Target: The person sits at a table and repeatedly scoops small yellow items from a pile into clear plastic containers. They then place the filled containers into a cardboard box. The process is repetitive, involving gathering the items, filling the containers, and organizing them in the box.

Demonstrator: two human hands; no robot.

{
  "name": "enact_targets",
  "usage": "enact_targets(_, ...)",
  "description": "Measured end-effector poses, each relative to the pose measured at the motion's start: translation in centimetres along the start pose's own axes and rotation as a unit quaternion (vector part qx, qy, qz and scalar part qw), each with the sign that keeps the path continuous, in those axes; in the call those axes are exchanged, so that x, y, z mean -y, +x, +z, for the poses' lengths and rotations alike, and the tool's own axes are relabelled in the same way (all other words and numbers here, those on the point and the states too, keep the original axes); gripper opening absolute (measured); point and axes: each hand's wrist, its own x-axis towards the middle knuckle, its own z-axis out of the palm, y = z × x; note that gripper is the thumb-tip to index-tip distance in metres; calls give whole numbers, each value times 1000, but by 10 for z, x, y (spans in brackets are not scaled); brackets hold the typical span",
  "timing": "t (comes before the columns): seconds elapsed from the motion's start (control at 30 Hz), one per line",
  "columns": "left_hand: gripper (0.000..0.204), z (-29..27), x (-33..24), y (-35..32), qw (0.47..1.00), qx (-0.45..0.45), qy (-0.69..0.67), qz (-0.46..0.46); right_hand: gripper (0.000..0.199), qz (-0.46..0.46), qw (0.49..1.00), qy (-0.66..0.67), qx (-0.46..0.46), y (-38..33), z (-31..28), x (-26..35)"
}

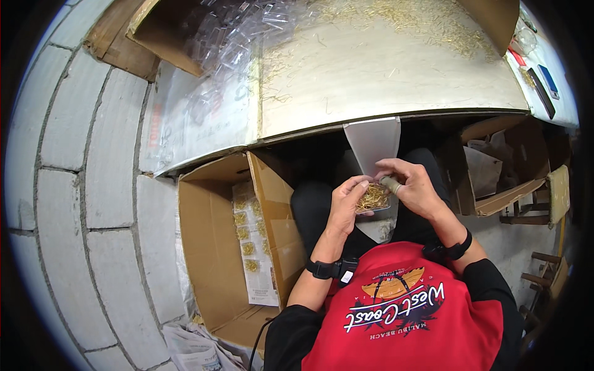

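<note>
Over my lap, a small clear plastic box [373, 198] is filled with thin gold-coloured pin-like pieces. My left hand [346, 203] grips it along its left side, thumb over the rim. My right hand [416, 188] is closed at the box's far right edge, fingers bent together. A pale wrap covers its thumb [390, 183]. Whatever lies between those right fingertips is too small or hidden to make out. Just beyond the hands, a white chute-like panel [374, 139] slopes down from the table edge.
Loose gold pieces [421, 25] and a pile of clear plastic boxes [241, 37] lie on the table [396, 86]. At left, an open cardboard box [210, 247] holds several filled boxes on newspaper. Another carton [504, 161] and wooden stools [547, 204] stand at right.
</note>
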Motion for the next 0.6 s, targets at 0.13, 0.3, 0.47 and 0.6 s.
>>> enact_targets(0.13,31,1,-3,0,999,31,-23,-8,27,36,998,49,-16,1,3,2)
enact_targets(0.3,31,-9,-1,6,1000,8,-12,-24,22,79,988,133,-13,14,-5,8)
enact_targets(0.47,24,-43,9,13,999,-31,-11,-12,21,-62,998,-12,-24,83,3,30)
enact_targets(0.6,23,-83,29,27,998,-56,11,-30,25,-224,931,-279,79,189,52,36)
